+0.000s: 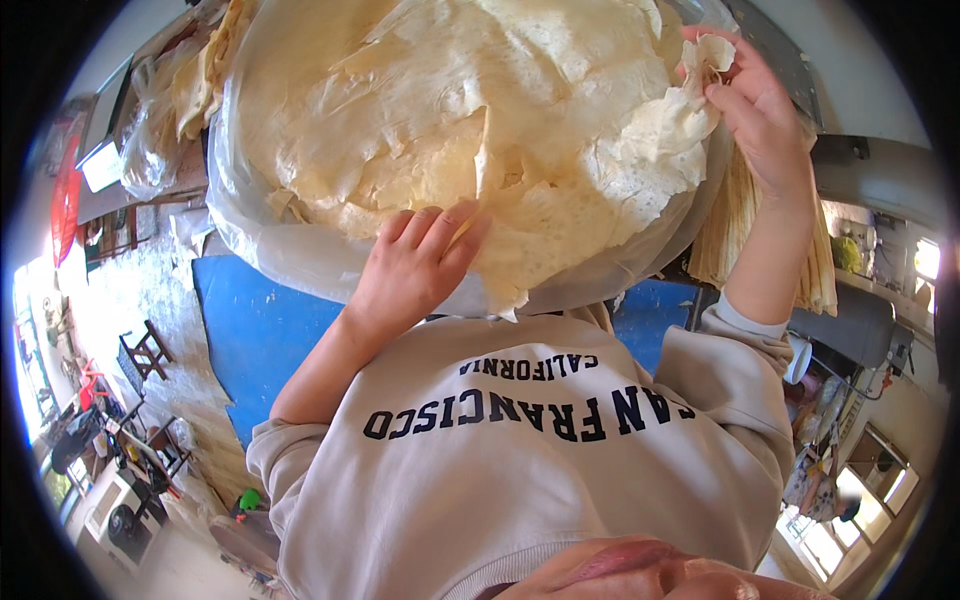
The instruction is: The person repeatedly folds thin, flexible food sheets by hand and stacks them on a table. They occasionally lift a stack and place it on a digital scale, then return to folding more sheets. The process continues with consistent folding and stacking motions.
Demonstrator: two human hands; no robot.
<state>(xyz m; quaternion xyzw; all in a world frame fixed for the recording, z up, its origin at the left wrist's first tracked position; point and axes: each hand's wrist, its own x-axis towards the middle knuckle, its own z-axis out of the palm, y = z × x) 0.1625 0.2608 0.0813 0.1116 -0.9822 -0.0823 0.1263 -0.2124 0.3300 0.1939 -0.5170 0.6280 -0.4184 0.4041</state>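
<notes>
Thin, brittle pale-yellow sheets [570, 112], resembling dried tofu skin, lie heaped before me in a wide bed of clear plastic sheeting [277, 259]. At the near side of the heap, my left hand [416, 251] has its fingers bent over the sheet, with a yellowish sliver showing between thumb and forefinger. A raised fold [484, 146] stands just beyond those fingers. At the far right, my right hand [754, 105] pinches a crumpled, torn scrap [706, 61] between thumb and fingers. Directly below that scrap, a paler, crinkled part of the sheet [660, 139] hangs over the rim.
Folded yellow strips [739, 225] hang beneath my right forearm. Bagged sheets [154, 127] sit on a bench at left. Below the heap is a blue surface [259, 322]. A low stool [144, 356] stands on the floor; another person [814, 484] is in the right background.
</notes>
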